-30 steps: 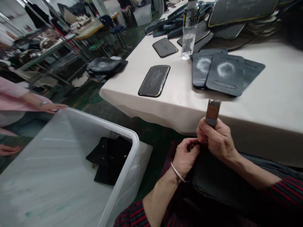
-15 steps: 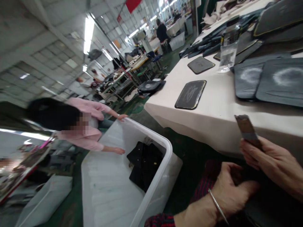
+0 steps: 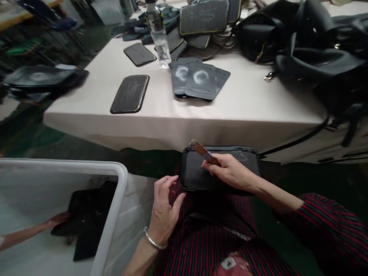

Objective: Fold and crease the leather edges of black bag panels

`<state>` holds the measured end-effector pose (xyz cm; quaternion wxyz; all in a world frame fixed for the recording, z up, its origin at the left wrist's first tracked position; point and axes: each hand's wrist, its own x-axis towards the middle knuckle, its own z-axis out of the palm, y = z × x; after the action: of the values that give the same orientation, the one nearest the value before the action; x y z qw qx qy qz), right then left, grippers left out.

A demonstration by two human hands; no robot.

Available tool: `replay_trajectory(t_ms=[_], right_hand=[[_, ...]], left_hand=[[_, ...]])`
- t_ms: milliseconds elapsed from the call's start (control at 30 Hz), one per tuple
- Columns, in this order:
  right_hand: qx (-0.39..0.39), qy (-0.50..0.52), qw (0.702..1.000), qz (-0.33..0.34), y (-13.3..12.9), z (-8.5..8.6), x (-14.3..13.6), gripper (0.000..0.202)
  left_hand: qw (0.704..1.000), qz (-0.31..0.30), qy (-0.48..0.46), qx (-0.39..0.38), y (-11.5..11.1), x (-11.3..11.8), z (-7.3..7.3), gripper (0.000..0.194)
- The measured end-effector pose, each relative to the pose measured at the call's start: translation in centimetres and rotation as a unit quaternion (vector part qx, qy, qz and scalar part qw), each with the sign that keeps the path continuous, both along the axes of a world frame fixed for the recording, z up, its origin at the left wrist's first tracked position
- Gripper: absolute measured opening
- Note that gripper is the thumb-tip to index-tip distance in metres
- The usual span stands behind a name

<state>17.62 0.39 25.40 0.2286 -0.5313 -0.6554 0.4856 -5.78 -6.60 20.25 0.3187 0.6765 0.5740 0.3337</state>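
A flat brush (image 3: 206, 154) with a stiff brown head and grey band is gripped in my right hand (image 3: 227, 170). Its head points up and left, over a black leather-like piece (image 3: 195, 174) with a rounded, raised rim, lying across my lap. My left hand (image 3: 165, 207), a bangle at its wrist, is by the piece's lower left corner. Its fingers are loosely curved and apart, with nothing held; whether they touch the rim I cannot tell. The palm side of my right hand is hidden.
Across the cloth-covered table (image 3: 161, 105) lie dark panels (image 3: 130, 94), a bottle (image 3: 159, 38), whitened panels (image 3: 201, 78) and black bags (image 3: 316, 61). At left stands a white bin (image 3: 122, 176) holding black pieces (image 3: 86, 214); another person's hand (image 3: 59, 219) reaches inside. Dark pieces (image 3: 43, 80) sit beyond the table's left end.
My view has swung right and down, bringing the lap piece and the bags into sight. My left hand now lies apart from my right. The other person's hand has reached the black pieces.
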Motion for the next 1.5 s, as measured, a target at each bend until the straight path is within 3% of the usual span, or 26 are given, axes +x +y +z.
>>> replay_trajectory(t_ms=[100, 200, 333, 467, 667, 833, 967, 1067, 1133, 1200, 1300, 1400, 1500], right_hand=[[0.046, -0.078, 0.995, 0.046, 0.2, 0.3, -1.0, 0.022], [0.069, -0.126, 0.983, 0.112, 0.6, 0.8, -2.4, 0.011], [0.103, -0.209, 0.958, 0.164, 0.9, 0.8, -3.8, 0.019], [0.105, -0.249, 0.945, 0.184, 1.2, 0.7, -4.2, 0.029], [0.125, -0.277, 0.93, 0.206, 1.4, 0.7, -4.8, 0.039], [0.14, -0.267, 0.93, 0.211, 1.6, -0.1, -4.9, 0.033], [0.137, -0.251, 0.935, 0.21, 1.7, -0.6, -4.9, 0.029], [0.138, -0.241, 0.935, 0.221, 1.5, -0.3, -4.9, 0.025], [0.143, -0.23, 0.936, 0.225, 1.5, 0.0, -4.8, 0.021], [0.116, -0.207, 0.947, 0.215, 1.7, 0.3, -4.3, 0.02], [0.029, -0.123, 0.979, 0.158, 2.0, 0.9, -2.9, 0.017], [-0.029, 0.013, 0.996, 0.079, 0.8, 1.5, -1.4, 0.008], [-0.099, 0.156, 0.982, 0.033, -2.2, 1.4, -0.8, 0.01]], left_hand=[[0.969, -0.135, 0.129, 0.165, 1.1, -0.5, 1.0, 0.038], [0.937, -0.208, 0.173, 0.22, 2.1, -0.9, 1.6, 0.031], [0.919, -0.265, 0.185, 0.225, 3.0, -1.0, 1.9, 0.018], [0.911, -0.301, 0.185, 0.214, 3.6, -0.9, 1.9, 0.018], [0.922, -0.299, 0.169, 0.178, 3.7, -0.8, 2.5, 0.02], [0.929, -0.3, 0.161, 0.146, 3.9, -0.6, 2.9, 0.023], [0.959, -0.233, 0.116, 0.107, 3.4, 0.0, 2.3, 0.021], [0.991, -0.095, 0.051, 0.077, 2.1, 1.0, 1.3, 0.02], [0.999, 0.019, -0.023, 0.03, 1.0, 1.8, 0.7, 0.036], [0.99, 0.097, -0.096, -0.041, -0.1, 2.6, 0.1, 0.045], [0.974, 0.158, -0.128, -0.104, -1.2, 3.5, -0.5, 0.039], [0.967, 0.205, -0.127, -0.079, -1.6, 4.2, -0.8, 0.035], [0.958, 0.237, -0.152, -0.056, -1.5, 4.8, -1.1, 0.035]])
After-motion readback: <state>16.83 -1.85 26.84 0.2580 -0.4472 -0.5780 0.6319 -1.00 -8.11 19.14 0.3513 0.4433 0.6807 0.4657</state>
